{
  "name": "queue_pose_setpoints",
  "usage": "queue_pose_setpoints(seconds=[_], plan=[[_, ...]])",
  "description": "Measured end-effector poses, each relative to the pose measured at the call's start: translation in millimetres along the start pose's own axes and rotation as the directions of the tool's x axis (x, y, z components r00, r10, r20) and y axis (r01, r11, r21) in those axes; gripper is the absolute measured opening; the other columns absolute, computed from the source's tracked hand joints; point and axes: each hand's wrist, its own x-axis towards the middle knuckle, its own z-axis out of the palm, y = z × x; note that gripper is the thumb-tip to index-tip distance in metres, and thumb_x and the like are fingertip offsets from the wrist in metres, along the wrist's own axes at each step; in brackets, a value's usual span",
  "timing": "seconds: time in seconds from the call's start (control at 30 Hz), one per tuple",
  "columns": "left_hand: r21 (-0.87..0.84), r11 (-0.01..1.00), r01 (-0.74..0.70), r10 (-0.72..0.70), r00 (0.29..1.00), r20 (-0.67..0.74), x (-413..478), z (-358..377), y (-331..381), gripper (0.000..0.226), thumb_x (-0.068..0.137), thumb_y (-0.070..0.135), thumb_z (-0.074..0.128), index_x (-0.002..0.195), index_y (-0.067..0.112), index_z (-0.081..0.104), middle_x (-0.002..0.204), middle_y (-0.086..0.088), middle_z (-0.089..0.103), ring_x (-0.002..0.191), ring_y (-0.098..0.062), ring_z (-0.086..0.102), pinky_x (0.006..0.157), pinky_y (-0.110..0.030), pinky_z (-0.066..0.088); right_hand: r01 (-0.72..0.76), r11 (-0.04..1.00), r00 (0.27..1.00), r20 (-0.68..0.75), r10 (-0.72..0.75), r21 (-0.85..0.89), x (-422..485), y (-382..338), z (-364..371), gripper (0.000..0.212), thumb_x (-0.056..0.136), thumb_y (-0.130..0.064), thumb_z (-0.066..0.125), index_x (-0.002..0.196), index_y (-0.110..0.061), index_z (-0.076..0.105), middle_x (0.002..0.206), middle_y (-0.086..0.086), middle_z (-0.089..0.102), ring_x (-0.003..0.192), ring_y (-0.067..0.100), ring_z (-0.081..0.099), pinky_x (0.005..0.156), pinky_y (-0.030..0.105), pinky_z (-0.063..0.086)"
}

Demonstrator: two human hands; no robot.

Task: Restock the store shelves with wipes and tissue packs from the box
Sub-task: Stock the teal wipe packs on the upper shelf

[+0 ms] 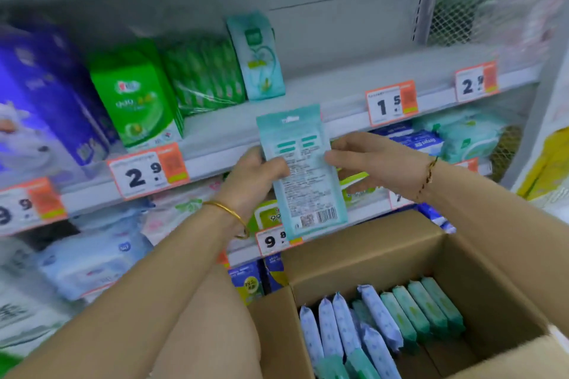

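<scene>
Wipes pack (303, 175): hanging upright above the box (369, 252), printed back facing the camera.
Left hand (255, 177): gripping one long edge of the pack, thumb lying across the print.
Right hand (360, 160): pinching the opposite edge, above the box.
Remaining packs (385, 326): standing on edge in rows inside the box.
</scene>
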Motion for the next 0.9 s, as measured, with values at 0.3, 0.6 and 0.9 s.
queue_pose_setpoints(seconds=[0.3,0.6,0.9], plan=[[0.017,0.997,-0.07,0.072,0.974,-0.216,29,-12,61,0.022,0.091,0.02,0.056,0.108,0.006,0.056,0.088,-0.004,0.055,0.074,-0.014,0.055,0.081,-0.038,0.054,0.279,0.957,0.859,-0.423,-0.287,-0.083,29,-62,8,0.023,0.077,-0.024,0.073,0.08,-0.02,0.05,0.094,0.009,0.068,0.085,0.027,0.067,0.07,0.04,0.056],[-0.347,0.937,-0.051,-0.017,0.981,-0.191,72,-30,92,0.034,0.095,0.009,0.046,0.125,-0.005,0.052,0.121,-0.025,0.06,0.094,-0.035,0.062,0.085,-0.045,0.052,0.357,0.909,0.86,-0.304,-0.409,-0.214,73,-103,14,0.025,0.09,-0.006,0.053,0.114,-0.01,0.058,0.109,0.009,0.061,0.09,0.019,0.058,0.07,0.034,0.054],[-0.07,0.987,-0.147,0.134,0.977,-0.167,144,-57,79,0.035,0.096,0.018,0.05,0.126,0.002,0.048,0.126,-0.017,0.06,0.11,-0.033,0.062,0.091,-0.05,0.053,0.124,0.992,0.978,-0.173,-0.118,0.029,155,-99,-12,0.039,0.079,-0.016,0.073,0.114,-0.013,0.056,0.117,0.007,0.065,0.101,0.021,0.063,0.095,0.041,0.05]])
